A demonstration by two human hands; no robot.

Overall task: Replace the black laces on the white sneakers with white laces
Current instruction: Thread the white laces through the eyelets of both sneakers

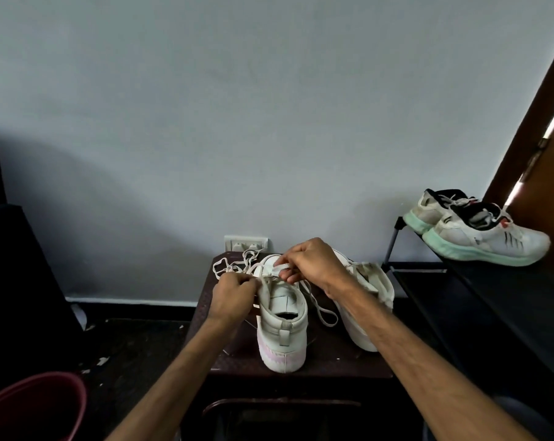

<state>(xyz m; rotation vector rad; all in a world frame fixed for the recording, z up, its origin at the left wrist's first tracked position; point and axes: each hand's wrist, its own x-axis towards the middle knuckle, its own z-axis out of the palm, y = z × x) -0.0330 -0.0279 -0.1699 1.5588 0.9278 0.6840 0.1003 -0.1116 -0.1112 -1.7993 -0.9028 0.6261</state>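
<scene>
Two white sneakers stand on one small dark table [333, 367], heels toward the near edge. The left sneaker [282, 326] has a pink tint on its heel sole. The right sneaker [364, 300] stands just beside it and is partly hidden behind the right forearm.

Both hands work at the top of the left sneaker. The right hand [307, 262] pinches a flat piece of white lace [282, 266] between thumb and fingertips above the sneaker's tongue. The left hand [234, 294] is clenched around the lace at the left edge of the sneaker's opening. More white lace lies in loose loops on the far left of the table, and another loop trails down between the two sneakers. Whether this is one lace or several cannot be told.

On the wall behind the table's far edge sits one white socket plate [245, 243].

To the right stands one dark rack [460, 281]. Its top shelf holds two sports shoes [476, 230] with mint-green soles, side by side and touching. Behind the rack, at the far right, a brown door [536, 128] leans into view.

At the near left corner is one red bucket [37, 405]; only its rim and wall show, so its contents cannot be told.
</scene>
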